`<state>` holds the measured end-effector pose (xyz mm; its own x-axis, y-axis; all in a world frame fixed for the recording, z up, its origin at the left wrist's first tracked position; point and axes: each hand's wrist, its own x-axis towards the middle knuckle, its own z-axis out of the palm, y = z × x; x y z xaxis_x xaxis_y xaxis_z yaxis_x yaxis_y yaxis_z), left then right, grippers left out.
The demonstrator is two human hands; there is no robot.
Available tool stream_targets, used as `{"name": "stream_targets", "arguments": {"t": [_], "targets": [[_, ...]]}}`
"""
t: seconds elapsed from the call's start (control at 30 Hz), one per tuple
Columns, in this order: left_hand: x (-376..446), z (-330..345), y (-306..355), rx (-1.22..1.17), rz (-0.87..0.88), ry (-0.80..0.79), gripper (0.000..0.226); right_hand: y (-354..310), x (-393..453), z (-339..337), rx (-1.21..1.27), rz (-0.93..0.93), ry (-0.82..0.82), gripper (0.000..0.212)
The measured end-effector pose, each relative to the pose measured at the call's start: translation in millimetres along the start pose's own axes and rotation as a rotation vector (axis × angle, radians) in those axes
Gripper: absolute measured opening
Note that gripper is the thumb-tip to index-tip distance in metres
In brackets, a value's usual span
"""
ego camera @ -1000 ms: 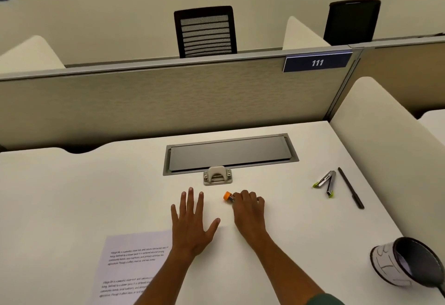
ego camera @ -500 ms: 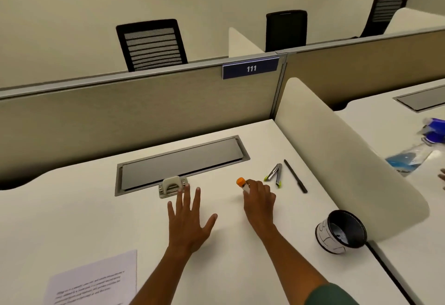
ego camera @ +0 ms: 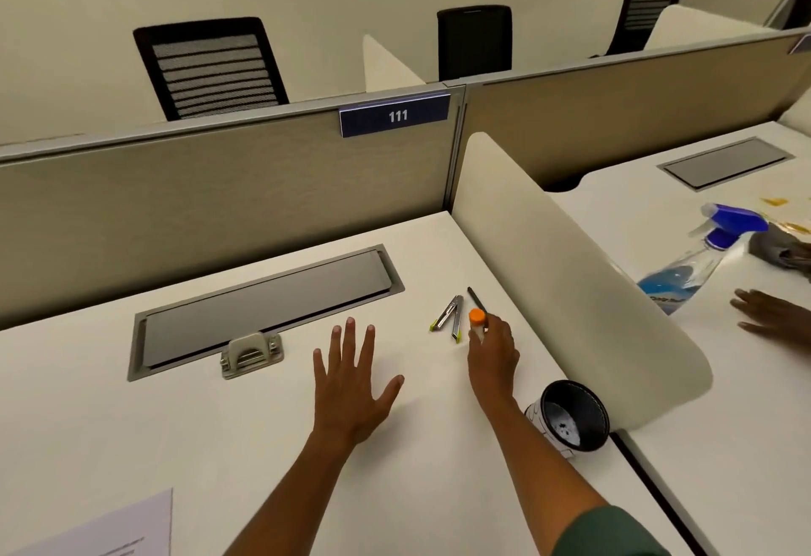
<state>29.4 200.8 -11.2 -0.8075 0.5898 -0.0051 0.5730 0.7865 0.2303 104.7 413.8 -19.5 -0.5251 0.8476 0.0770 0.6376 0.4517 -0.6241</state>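
My right hand [ego camera: 492,351] grips a small white stick with an orange cap [ego camera: 477,322], its cap sticking out above my fingers. It is just right of two grey highlighters with green tips [ego camera: 451,321] and in front of a black pen [ego camera: 475,297] on the white desk [ego camera: 153,424]. My left hand [ego camera: 351,384] lies flat on the desk with its fingers spread, holding nothing. A black cup with a white patterned outside [ego camera: 570,417] lies on its side to the right of my right forearm.
A grey cable tray lid [ego camera: 267,305] with a hole punch [ego camera: 250,353] in front of it lies at the desk's back. A printed sheet [ego camera: 131,529] is at front left. A white divider [ego camera: 566,274] bounds the right side; beyond it a spray bottle [ego camera: 697,265] and another person's hand [ego camera: 772,314].
My right hand has carried the orange-capped stick to the right, up to the highlighters and pen. My head has turned right, bringing the neighbouring desk into view. My left hand stayed flat.
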Motion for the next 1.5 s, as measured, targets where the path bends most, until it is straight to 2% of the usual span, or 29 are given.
{"name": "stream_targets", "arguments": {"t": [0.17,0.5,0.57,0.73,0.9,1.17,1.5], "targets": [[9,9,12,-0.02,0.003,0.001,0.087,10,7,2,0.144,0.027,0.024,0.017],[9,23,11,0.025,-0.012,-0.038,0.086,22,18,11,0.17,0.023,-0.002,0.014],[8,23,9,0.029,-0.016,-0.045,0.086,24,18,10,0.166,0.027,-0.017,0.019],[9,13,6,0.035,-0.021,-0.018,0.086,24,6,6,0.203,0.029,-0.001,0.051],[-4,0,-2,0.03,-0.039,0.015,0.087,10,-16,-2,0.163,0.0,0.084,0.049],[-45,-22,-6,-0.001,-0.093,0.054,0.088,-11,-64,-10,-0.018,-0.164,-0.002,0.063],[-100,-49,-36,0.034,-0.199,0.104,0.089,-42,-123,-6,-0.178,-0.496,-0.155,0.078]]}}
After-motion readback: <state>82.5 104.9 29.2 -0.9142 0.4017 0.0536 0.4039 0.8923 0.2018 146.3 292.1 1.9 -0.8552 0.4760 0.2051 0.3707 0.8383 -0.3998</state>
